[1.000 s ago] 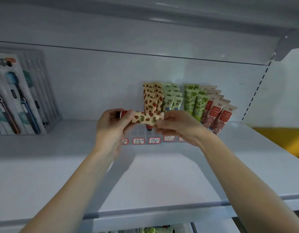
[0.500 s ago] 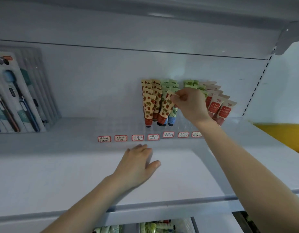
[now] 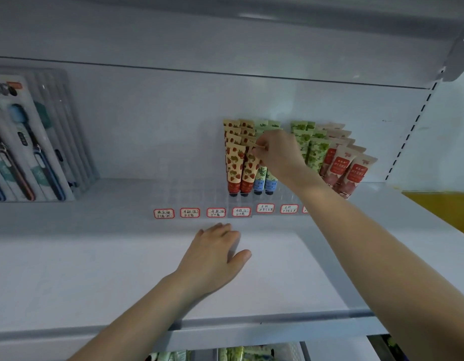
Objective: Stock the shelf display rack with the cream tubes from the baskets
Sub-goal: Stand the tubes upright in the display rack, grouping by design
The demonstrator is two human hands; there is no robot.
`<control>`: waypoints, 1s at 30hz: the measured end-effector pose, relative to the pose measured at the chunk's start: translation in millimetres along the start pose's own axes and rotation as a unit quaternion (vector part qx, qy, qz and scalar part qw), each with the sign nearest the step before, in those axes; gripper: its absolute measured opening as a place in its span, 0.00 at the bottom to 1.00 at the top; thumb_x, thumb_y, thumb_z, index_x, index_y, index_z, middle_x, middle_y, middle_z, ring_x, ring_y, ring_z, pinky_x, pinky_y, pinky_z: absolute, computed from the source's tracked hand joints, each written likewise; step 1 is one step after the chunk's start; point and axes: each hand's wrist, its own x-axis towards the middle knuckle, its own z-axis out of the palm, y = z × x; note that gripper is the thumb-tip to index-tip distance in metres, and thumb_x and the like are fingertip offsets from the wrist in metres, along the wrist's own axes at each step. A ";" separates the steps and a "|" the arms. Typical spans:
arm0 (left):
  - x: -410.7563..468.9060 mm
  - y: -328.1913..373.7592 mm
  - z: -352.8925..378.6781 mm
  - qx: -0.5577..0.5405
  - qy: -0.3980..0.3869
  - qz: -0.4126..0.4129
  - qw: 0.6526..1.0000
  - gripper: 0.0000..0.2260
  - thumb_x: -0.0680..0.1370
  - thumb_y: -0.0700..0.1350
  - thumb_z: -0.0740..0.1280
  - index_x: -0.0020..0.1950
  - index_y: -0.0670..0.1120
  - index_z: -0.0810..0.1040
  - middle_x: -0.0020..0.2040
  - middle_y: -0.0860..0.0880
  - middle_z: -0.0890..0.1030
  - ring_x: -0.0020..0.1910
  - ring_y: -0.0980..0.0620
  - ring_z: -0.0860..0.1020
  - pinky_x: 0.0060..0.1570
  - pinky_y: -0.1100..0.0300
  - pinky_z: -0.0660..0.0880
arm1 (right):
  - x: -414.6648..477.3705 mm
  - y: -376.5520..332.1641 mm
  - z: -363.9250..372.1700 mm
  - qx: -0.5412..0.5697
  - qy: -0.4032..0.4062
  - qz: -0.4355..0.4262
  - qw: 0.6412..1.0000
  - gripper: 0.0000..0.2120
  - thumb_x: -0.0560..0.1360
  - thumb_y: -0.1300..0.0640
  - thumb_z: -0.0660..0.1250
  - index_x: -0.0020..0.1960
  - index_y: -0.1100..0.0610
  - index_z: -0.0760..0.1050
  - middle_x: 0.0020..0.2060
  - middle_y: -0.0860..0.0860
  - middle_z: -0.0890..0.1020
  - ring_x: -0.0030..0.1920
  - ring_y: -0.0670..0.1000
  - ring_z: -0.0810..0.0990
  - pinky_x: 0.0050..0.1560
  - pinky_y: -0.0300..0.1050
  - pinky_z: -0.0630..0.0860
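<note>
Head view. Pinched crimped top of strawberry cream tube [image 3: 250,170] with curled fingers of right hand [image 3: 280,152]; held it upright in display rack [image 3: 199,198], front row, beside matching tube [image 3: 234,166]. Laid left hand [image 3: 215,254] flat, fingers straight, on shelf [image 3: 95,256].

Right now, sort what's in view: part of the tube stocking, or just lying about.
Job: right hand pinching a strawberry tube; stocked tubes; clear rack; basket at bottom.
Lying about: toothbrush packs; yellow surface far right.
</note>
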 end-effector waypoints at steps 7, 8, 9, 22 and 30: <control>1.5 0.8 3.8 0.016 -0.018 -0.007 1.000 0.24 0.75 0.64 0.49 0.54 0.47 0.73 0.56 0.51 0.74 0.61 0.51 0.69 0.62 0.55 0.64 | 6.1 -4.4 3.5 -0.041 -0.031 0.003 0.999 0.07 0.77 0.66 0.61 0.49 0.66 0.77 0.42 0.60 0.81 0.44 0.58 0.81 0.45 0.49 0.79; 1.5 1.1 3.1 0.015 -0.022 -0.009 1.000 0.28 0.73 0.65 0.46 0.55 0.47 0.73 0.59 0.51 0.74 0.63 0.51 0.68 0.64 0.56 0.64 | 6.2 -4.4 3.8 -0.043 -0.032 0.001 0.999 0.07 0.77 0.66 0.60 0.50 0.66 0.77 0.43 0.59 0.81 0.44 0.58 0.81 0.45 0.49 0.79; 1.5 1.4 2.4 0.015 -0.023 -0.011 1.000 0.30 0.72 0.66 0.45 0.57 0.47 0.73 0.61 0.51 0.74 0.65 0.52 0.67 0.65 0.56 0.63 | 5.7 -4.4 3.7 -0.045 -0.033 -0.001 0.998 0.07 0.77 0.65 0.60 0.50 0.65 0.77 0.43 0.59 0.81 0.44 0.57 0.81 0.45 0.49 0.79; -5.2 5.2 -4.2 -0.048 0.066 -0.006 0.997 0.34 0.68 0.67 0.45 0.51 0.43 0.78 0.55 0.48 0.79 0.57 0.52 0.74 0.57 0.61 0.68 | -7.2 1.1 -7.3 0.040 0.016 -0.001 0.999 0.16 0.78 0.52 0.62 0.61 0.62 0.73 0.49 0.57 0.82 0.46 0.57 0.81 0.46 0.49 0.79; -18.2 19.1 -17.0 -0.003 0.144 0.043 0.989 0.23 0.75 0.57 0.52 0.41 0.43 0.79 0.38 0.49 0.81 0.38 0.50 0.77 0.37 0.55 0.75 | -52.7 -3.4 -19.5 0.092 -0.067 -0.094 0.989 0.11 0.79 0.57 0.61 0.53 0.62 0.78 0.48 0.55 0.82 0.49 0.54 0.80 0.52 0.51 0.76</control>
